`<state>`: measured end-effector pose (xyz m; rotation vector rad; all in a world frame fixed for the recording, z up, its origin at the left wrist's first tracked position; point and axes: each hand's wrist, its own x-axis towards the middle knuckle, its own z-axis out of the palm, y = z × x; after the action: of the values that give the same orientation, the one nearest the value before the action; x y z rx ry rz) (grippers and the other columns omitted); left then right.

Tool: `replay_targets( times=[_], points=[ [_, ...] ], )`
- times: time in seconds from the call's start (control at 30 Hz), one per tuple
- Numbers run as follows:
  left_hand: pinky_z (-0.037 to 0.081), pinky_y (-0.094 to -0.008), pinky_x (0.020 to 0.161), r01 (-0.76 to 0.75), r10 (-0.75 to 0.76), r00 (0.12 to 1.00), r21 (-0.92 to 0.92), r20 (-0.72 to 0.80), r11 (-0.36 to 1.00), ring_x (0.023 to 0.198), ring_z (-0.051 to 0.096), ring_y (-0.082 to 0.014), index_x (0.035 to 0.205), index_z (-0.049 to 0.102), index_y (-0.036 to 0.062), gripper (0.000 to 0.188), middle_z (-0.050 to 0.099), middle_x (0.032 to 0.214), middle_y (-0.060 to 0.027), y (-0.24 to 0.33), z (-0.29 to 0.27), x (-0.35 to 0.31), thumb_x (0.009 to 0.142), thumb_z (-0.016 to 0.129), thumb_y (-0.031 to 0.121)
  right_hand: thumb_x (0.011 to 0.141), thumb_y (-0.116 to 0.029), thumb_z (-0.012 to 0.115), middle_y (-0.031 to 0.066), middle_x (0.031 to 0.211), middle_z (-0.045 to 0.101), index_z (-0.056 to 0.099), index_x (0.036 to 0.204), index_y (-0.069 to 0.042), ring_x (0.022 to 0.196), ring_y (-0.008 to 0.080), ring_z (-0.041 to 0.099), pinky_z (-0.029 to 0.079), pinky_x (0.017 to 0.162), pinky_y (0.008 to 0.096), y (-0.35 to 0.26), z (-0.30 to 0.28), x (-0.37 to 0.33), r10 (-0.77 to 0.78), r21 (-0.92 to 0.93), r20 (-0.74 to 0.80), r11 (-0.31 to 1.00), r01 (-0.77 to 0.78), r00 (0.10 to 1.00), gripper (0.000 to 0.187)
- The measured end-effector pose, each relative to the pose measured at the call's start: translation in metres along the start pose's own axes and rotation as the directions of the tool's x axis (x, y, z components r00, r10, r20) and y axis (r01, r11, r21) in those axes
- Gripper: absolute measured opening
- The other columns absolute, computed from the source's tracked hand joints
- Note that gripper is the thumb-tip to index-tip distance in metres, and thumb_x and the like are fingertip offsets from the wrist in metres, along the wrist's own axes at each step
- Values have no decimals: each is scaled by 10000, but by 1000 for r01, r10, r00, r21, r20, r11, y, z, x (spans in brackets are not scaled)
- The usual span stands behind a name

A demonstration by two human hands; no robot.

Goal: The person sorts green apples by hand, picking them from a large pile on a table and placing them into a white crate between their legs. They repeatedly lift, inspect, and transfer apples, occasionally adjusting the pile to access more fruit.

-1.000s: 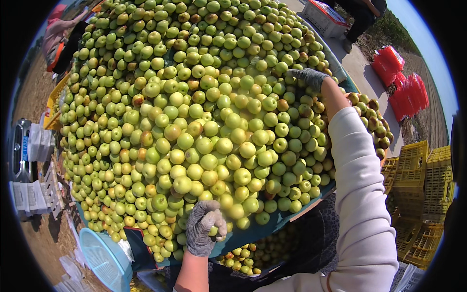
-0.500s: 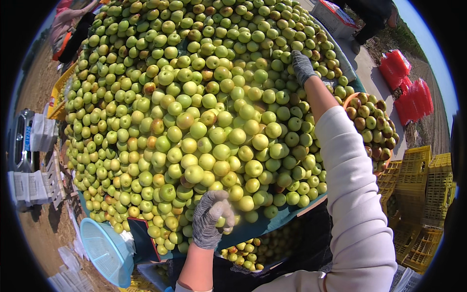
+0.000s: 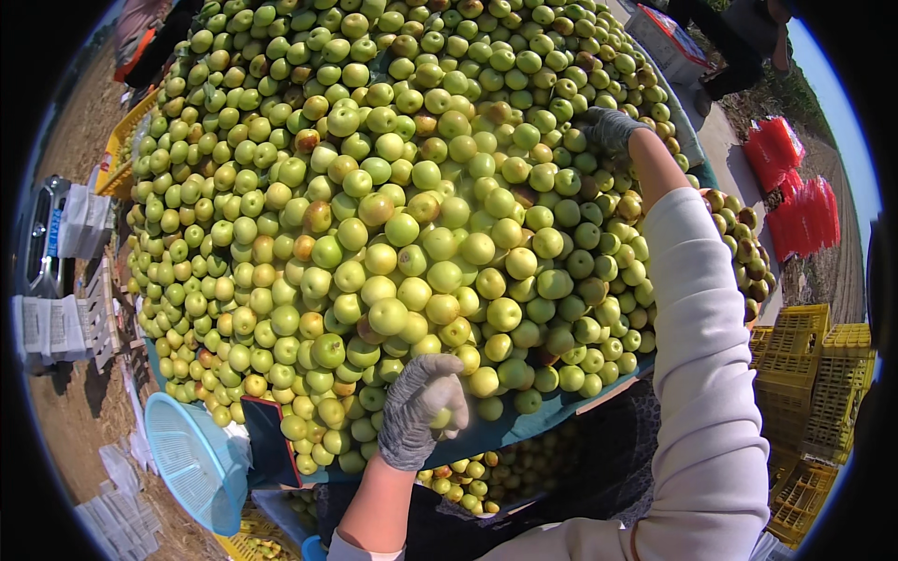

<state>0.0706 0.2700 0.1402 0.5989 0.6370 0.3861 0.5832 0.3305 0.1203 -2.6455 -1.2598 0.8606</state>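
Note:
A large heap of green jujubes [image 3: 374,290], some with brown patches, spreads in front of me on a blue-green sheet [image 3: 524,425]. At the heap's near edge my left hand [image 3: 418,416], in a grey glove, is closed with its fingers curled around a green jujube [image 3: 440,419]. My right hand [image 3: 613,129], also gloved in grey, reaches to the far right of the heap and touches the fruit. Its fingertips point left and are partly hidden, so whether it grips one cannot be seen.
A light-blue plastic basket [image 3: 192,458] and a dark, red-edged flat object [image 3: 269,439] sit front left. Browner jujubes [image 3: 739,234] lie beyond my right sleeve. Yellow crates [image 3: 795,360] and red bags [image 3: 803,220] stand at right. People [image 3: 739,42] are at the far corners.
My right hand has turned from pointing away to pointing left, over the fruit. My left hand remains closed near the front edge. The whole view has shifted slightly.

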Motion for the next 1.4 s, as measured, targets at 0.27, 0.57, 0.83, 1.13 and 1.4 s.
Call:
replay_targets(
  times=[0.27,0.57,0.83,1.13,1.4],
  points=[
    [384,-235,377,-15,14,999,38,31,999,517,542,-138,1068,582,66,205,543,724,-38,-3,-1,4,880,612,140,763,-309,766,89,1145,649,580,1275,-158,1039,232,596,486,921,380,-28,-2,-17,23,-233,92,973,-1,995,565],
    [402,-238,382,-36,36,999,-39,-12,999,530,541,-136,1069,580,54,208,539,724,-42,4,2,-3,884,605,146,800,-384,701,169,991,681,567,1121,-28,804,277,677,540,725,364,-44,23,-65,-31,199,-566,965,173,824,498],
    [420,-211,447,-133,133,991,69,1,989,592,568,-110,1086,609,85,247,590,821,-48,14,15,-8,875,625,214,865,-513,608,150,1085,668,574,1136,-106,624,128,593,480,506,207,-100,55,-215,-138,985,116,-115,-133,984,490],
    [478,-376,905,-529,462,788,832,407,167,1001,587,-258,1251,570,99,552,607,1074,-97,-9,28,-25,754,773,229,898,-558,559,74,923,660,641,1079,-3,775,117,593,465,648,249,-139,157,-348,-320,915,283,373,-155,904,590],
    [505,-356,855,-439,529,806,869,267,230,934,616,-228,1043,610,87,429,625,999,-64,-28,26,-61,684,823,185,962,-492,456,105,973,665,613,1149,-28,613,133,574,409,456,221,-113,178,-356,-279,974,216,-5,-226,936,524]
  ],
)
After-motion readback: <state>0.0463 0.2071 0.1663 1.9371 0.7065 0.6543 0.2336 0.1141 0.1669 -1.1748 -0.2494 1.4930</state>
